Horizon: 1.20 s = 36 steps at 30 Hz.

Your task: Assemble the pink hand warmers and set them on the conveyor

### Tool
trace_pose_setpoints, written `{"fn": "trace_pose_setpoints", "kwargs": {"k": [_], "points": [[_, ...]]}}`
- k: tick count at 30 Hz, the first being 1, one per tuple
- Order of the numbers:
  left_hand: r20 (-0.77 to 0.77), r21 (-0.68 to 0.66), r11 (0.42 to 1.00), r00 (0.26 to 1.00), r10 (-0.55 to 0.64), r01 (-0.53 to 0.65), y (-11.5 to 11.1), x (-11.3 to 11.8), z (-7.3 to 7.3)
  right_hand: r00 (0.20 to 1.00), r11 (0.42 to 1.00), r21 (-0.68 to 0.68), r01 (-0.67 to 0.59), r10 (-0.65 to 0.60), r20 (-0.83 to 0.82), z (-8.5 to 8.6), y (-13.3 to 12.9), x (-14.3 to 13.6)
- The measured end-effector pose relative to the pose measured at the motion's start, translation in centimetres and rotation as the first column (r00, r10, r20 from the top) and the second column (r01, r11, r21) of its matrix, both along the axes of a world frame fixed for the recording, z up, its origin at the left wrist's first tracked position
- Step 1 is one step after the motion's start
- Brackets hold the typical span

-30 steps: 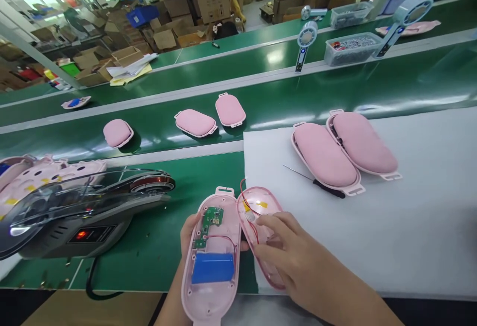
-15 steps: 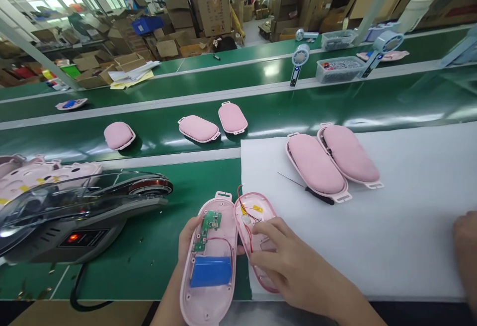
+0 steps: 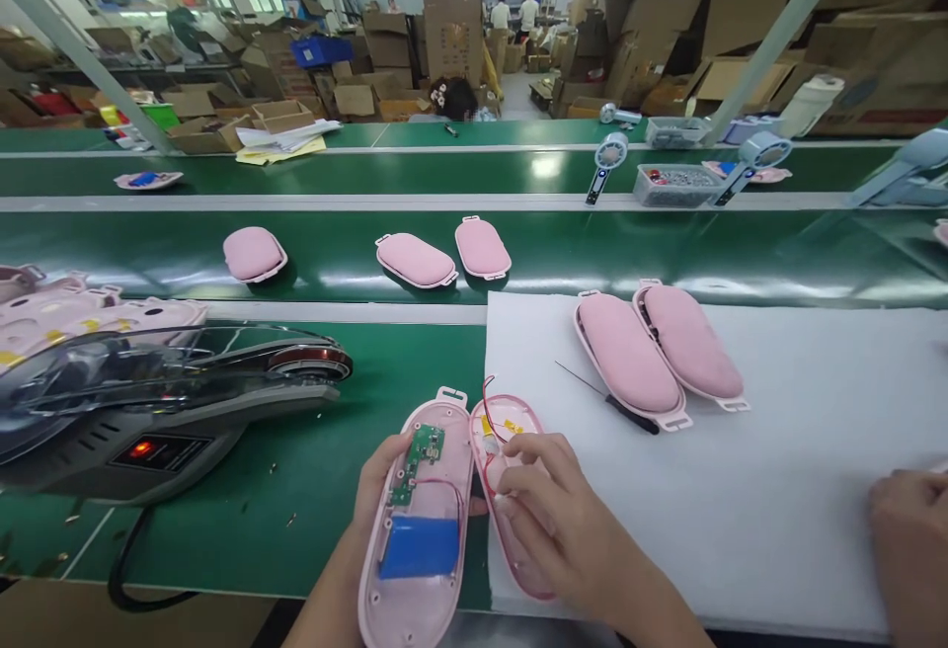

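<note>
My left hand (image 3: 379,485) grips an oblong pink shell half (image 3: 415,608) from its left side, with some fingertips showing at its right edge. Inside lie a green circuit board (image 3: 425,455) and a blue battery pack (image 3: 420,547) with thin wires. A second pink shell half (image 3: 518,554) rests beside it, partly under my right hand (image 3: 552,510). Thumb and fingertips of that hand are pinched together at a red wire (image 3: 489,478) in this second half. Yellow tape (image 3: 511,426) sticks inside its upper end. The palm hides much of its right side.
Two padded pink cases (image 3: 629,352) lie on the white sheet (image 3: 800,490) near a black-handled screwdriver (image 3: 629,413). A dark machine with a clear cover (image 3: 170,431) stands left. Another person's hand (image 3: 908,529) is at far right. More pink cases (image 3: 416,260) sit beyond.
The camera view has levelled and shifted slightly. My right fingertips have drawn closer together over the red wire. My left hand keeps its hold. The other person's hand shows more at the right.
</note>
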<state>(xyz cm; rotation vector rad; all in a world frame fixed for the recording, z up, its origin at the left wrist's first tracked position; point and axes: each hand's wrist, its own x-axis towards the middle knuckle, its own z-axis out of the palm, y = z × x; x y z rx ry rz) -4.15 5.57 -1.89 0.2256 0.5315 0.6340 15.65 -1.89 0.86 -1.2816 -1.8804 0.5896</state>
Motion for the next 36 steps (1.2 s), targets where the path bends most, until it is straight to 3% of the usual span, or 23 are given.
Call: {"fn": "trace_pose_setpoints", "kwargs": {"k": [3, 6, 8, 14, 20, 24, 31, 36], "points": [[0.034, 0.02, 1.0, 0.999, -0.006, 0.005, -0.1, 0.0, 0.1, 0.971, 0.973, -0.232, 0.022, -0.076, -0.227, 0.8, 0.7, -0.7], [0.054, 0.061, 0.998, 0.998, -0.011, 0.008, -0.3, 0.2, 0.7, 0.915, 0.837, -0.546, -0.017, -0.207, -0.346, 1.6, 1.6, -1.6], [0.052, 0.097, 0.995, 0.999, -0.008, 0.003, -0.6, 0.3, 1.1, 0.873, 0.781, -0.621, -0.062, -0.259, -0.412, 2.0, 2.2, -2.2], [-0.011, 0.197, 0.979, 0.999, 0.05, -0.047, -1.5, 1.1, 1.5, 0.787, 0.726, -0.677, -0.116, -0.349, -0.509, 1.8, 3.0, -2.6], [0.02, 0.171, 0.983, 0.998, 0.058, -0.06, -1.7, 1.4, 1.0, 0.7, 0.711, -0.679, -0.181, -0.392, -0.597, 1.8, 2.9, -2.6], [0.009, 0.175, 0.984, 0.999, 0.043, -0.044, -1.7, 1.4, 1.1, 0.657, 0.689, -0.71, -0.146, -0.469, -0.59, 2.0, 3.1, -2.9], [-0.003, 0.162, 0.986, 1.0, 0.026, -0.025, -1.8, 1.3, 1.3, 0.762, 0.685, -0.728, -0.021, -0.46, -0.455, 1.8, 3.2, -2.8], [-0.045, 0.117, 0.991, 0.996, 0.075, -0.07, -2.1, 1.4, 1.9, 0.905, 0.795, -0.574, 0.195, -0.371, -0.207, 1.8, 2.9, -2.8]]}}
